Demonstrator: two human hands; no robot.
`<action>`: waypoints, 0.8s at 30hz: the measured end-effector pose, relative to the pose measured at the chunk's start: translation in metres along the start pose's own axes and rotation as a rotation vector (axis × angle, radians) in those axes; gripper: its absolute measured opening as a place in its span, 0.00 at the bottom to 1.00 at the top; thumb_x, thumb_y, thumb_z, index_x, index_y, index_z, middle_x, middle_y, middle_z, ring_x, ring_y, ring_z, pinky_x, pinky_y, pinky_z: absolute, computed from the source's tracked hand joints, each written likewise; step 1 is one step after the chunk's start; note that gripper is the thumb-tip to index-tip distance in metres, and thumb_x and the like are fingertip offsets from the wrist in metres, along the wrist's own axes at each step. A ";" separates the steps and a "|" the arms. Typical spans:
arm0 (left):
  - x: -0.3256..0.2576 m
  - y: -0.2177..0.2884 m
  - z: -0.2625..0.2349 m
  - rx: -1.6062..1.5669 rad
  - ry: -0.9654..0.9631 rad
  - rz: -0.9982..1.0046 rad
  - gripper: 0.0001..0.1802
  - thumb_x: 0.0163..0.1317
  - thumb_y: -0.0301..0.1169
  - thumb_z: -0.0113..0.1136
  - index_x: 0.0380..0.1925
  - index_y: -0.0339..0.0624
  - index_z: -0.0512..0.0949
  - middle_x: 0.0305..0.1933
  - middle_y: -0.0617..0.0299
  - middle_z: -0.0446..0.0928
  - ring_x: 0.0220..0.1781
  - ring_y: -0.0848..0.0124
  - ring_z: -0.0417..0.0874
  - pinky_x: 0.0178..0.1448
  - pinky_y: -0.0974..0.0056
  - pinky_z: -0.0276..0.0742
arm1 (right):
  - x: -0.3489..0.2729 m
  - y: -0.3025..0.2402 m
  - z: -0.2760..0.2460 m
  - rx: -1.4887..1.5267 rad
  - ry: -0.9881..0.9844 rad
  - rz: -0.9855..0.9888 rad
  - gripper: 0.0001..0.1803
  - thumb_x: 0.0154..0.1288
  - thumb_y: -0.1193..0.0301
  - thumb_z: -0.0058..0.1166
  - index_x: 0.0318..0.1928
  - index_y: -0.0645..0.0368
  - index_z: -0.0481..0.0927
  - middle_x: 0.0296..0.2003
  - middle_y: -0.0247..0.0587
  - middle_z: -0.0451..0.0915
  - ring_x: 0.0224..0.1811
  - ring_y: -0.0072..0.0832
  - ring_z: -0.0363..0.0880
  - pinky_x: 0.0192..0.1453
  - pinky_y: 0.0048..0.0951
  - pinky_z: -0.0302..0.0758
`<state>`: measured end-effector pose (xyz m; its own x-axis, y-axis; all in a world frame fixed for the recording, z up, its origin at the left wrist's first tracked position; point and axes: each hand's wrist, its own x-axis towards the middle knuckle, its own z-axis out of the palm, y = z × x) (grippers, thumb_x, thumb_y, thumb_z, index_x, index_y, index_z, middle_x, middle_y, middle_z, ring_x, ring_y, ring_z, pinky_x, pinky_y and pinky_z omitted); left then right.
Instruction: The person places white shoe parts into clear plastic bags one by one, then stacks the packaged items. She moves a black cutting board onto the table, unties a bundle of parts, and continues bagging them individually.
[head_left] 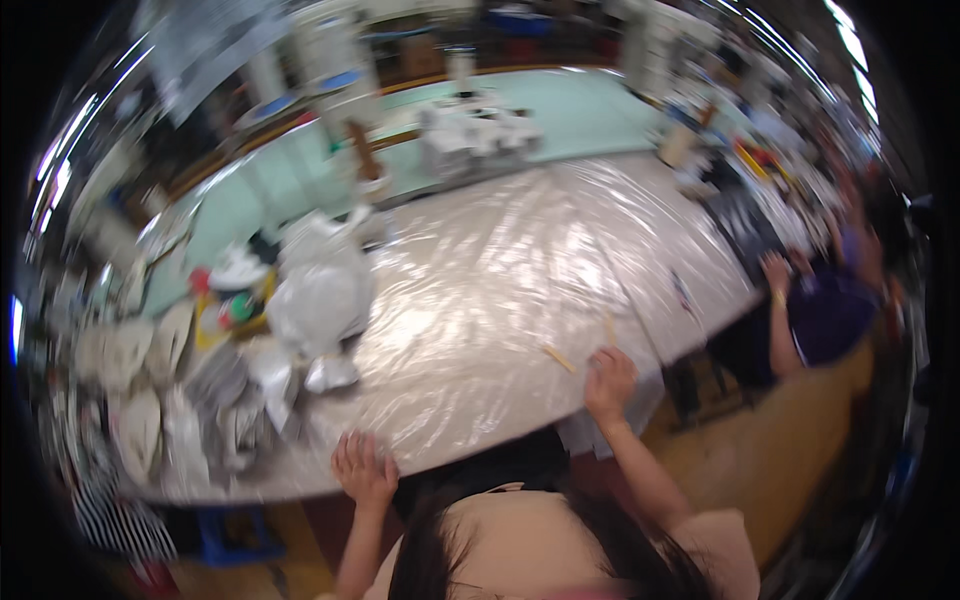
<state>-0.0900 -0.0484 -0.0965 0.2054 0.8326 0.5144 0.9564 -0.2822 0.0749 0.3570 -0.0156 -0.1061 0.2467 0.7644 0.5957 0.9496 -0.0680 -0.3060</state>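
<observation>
My left hand [364,468] rests at the near edge of a table covered in shiny clear plastic [470,300], fingers stretched out, nothing visible in it. My right hand [609,384] lies on the table farther right, its fingers extended over the surface. Just left of its fingertips is a short yellow stick [559,358]. A second thin yellow strip [609,326] lies beyond the fingertips; blur hides whether they touch. Left of the middle sits a clear plastic bag of pale things [320,300], with a small silvery-white bundle [331,374] before it.
Grey and white pieces [235,415] crowd the table's left end, beside a yellow tray [212,325]. A pen-like object [682,292] lies at the right. At the right edge sits another person in purple [838,310]. Beyond runs a pale green worktop [575,115] bearing a white pile [475,138].
</observation>
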 end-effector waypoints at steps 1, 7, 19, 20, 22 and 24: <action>0.001 0.001 -0.001 -0.016 0.004 -0.021 0.26 0.58 0.42 0.58 0.57 0.47 0.75 0.63 0.52 0.72 0.68 0.48 0.68 0.69 0.42 0.60 | 0.000 0.002 0.001 0.022 -0.020 -0.007 0.17 0.51 0.69 0.55 0.45 0.53 0.79 0.49 0.40 0.78 0.56 0.45 0.73 0.62 0.48 0.65; -0.001 0.003 -0.009 -0.036 -0.098 -0.121 0.28 0.52 0.42 0.63 0.56 0.53 0.77 0.63 0.59 0.73 0.67 0.58 0.69 0.68 0.48 0.64 | -0.003 0.009 0.000 0.043 -0.106 -0.085 0.16 0.66 0.64 0.47 0.49 0.59 0.78 0.52 0.46 0.78 0.58 0.47 0.74 0.64 0.50 0.64; 0.001 0.002 -0.011 -0.063 -0.083 -0.116 0.26 0.52 0.41 0.61 0.54 0.55 0.79 0.63 0.59 0.73 0.64 0.59 0.72 0.65 0.50 0.66 | 0.066 -0.003 -0.045 -0.067 -0.527 -0.208 0.28 0.69 0.48 0.49 0.55 0.57 0.76 0.50 0.53 0.75 0.57 0.52 0.70 0.62 0.52 0.65; 0.001 0.002 -0.011 -0.055 -0.079 -0.112 0.26 0.52 0.41 0.61 0.54 0.55 0.79 0.63 0.59 0.73 0.64 0.59 0.72 0.65 0.50 0.66 | 0.081 -0.011 -0.042 -0.071 -0.522 -0.282 0.31 0.68 0.42 0.50 0.54 0.56 0.77 0.48 0.53 0.77 0.54 0.52 0.71 0.60 0.52 0.67; 0.001 0.002 -0.011 -0.036 -0.087 -0.109 0.26 0.51 0.41 0.60 0.54 0.55 0.79 0.63 0.59 0.73 0.64 0.59 0.73 0.65 0.50 0.66 | 0.107 -0.038 -0.023 0.132 -0.544 -0.316 0.22 0.66 0.62 0.53 0.56 0.61 0.73 0.54 0.54 0.71 0.60 0.50 0.68 0.64 0.50 0.65; 0.001 0.003 -0.011 -0.019 -0.111 -0.110 0.26 0.51 0.41 0.60 0.54 0.55 0.79 0.64 0.59 0.73 0.64 0.59 0.72 0.65 0.50 0.66 | 0.129 -0.070 0.001 0.369 -0.646 -0.355 0.21 0.64 0.74 0.55 0.57 0.64 0.71 0.58 0.54 0.67 0.63 0.50 0.65 0.67 0.48 0.63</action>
<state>-0.0895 -0.0539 -0.0863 0.1221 0.9061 0.4051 0.9705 -0.1944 0.1425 0.3217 0.0883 -0.0088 -0.3235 0.9264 0.1925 0.7974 0.3764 -0.4716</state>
